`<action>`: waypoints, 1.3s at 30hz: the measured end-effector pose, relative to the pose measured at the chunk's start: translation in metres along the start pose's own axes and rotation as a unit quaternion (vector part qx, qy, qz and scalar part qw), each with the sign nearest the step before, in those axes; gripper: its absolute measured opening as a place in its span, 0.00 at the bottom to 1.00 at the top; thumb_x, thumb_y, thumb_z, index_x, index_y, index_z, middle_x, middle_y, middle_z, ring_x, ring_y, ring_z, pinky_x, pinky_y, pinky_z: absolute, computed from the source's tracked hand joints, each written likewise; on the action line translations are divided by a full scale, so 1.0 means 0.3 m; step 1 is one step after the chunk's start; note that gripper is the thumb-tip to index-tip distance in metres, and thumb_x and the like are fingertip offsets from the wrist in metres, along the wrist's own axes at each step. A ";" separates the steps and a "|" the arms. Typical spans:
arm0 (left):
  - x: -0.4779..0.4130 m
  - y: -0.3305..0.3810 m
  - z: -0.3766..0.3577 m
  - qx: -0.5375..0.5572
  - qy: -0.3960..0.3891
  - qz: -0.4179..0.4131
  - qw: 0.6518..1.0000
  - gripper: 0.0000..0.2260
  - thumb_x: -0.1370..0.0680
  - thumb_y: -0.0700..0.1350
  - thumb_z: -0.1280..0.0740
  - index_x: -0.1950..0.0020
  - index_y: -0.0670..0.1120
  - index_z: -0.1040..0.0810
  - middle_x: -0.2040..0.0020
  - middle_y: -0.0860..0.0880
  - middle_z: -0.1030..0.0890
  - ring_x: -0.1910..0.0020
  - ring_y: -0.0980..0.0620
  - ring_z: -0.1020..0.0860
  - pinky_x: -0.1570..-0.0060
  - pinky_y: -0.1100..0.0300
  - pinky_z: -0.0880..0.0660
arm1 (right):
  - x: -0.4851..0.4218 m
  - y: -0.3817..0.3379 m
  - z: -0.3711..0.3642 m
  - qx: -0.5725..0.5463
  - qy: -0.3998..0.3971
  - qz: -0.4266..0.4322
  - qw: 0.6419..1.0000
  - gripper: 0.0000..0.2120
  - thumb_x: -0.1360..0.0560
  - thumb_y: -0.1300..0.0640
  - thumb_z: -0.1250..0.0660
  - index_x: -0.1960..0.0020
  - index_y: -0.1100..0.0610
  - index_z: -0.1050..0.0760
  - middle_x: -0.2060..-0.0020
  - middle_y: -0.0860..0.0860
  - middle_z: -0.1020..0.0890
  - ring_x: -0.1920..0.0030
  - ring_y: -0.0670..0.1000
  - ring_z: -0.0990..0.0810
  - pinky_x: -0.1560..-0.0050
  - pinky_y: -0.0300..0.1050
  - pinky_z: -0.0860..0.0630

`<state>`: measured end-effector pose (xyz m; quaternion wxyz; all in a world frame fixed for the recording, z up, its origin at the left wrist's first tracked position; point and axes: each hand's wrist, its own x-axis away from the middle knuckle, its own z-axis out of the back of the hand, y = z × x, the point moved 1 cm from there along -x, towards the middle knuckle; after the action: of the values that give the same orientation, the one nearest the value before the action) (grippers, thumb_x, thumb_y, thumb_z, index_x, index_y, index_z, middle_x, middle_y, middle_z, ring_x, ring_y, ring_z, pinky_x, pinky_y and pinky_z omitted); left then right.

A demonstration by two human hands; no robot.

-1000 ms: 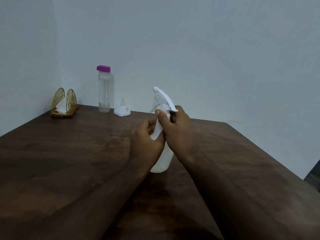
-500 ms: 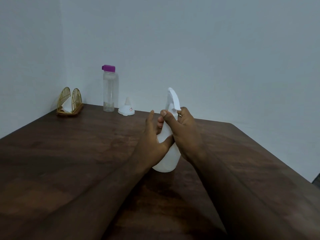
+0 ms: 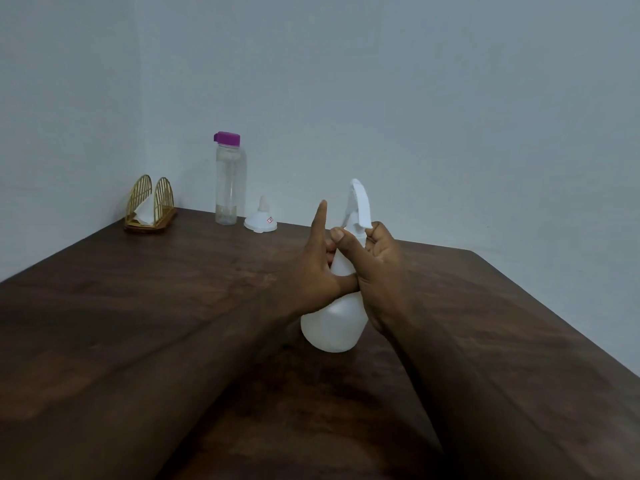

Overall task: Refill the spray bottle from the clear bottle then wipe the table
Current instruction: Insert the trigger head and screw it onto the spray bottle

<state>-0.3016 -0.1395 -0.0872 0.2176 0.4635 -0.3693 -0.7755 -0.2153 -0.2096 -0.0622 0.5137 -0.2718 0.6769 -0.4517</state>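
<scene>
A white spray bottle stands on the dark wooden table, near its middle. My left hand grips the bottle's shoulder from the left, with the index finger pointing up. My right hand is closed around the neck just under the white trigger head. The clear bottle with a purple cap stands upright at the back of the table by the wall, well beyond both hands.
A white funnel rests upside down to the right of the clear bottle. A gold wire napkin holder with white napkins sits in the back left corner. The table's right edge runs diagonally toward me.
The trigger head has turned, from pointing left to pointing away from me. My left index finger has lifted off the bottle and now points upward. The view shifted slightly.
</scene>
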 end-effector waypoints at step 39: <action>0.085 -0.015 0.034 0.149 -0.163 0.108 0.969 0.40 0.31 0.41 0.28 0.24 0.53 0.44 0.45 0.65 0.28 0.50 0.70 0.24 0.53 0.71 0.26 | 0.060 0.005 0.034 0.045 0.044 0.063 0.996 0.10 0.27 0.57 0.31 0.47 0.58 0.27 0.57 0.58 0.18 0.57 0.56 0.17 0.57 0.49 0.19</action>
<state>-0.3227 -0.1503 -0.1020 0.1659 0.3151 -0.5589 -0.7488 -0.2114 -0.2272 -0.0724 0.5223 -0.1852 0.6935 -0.4604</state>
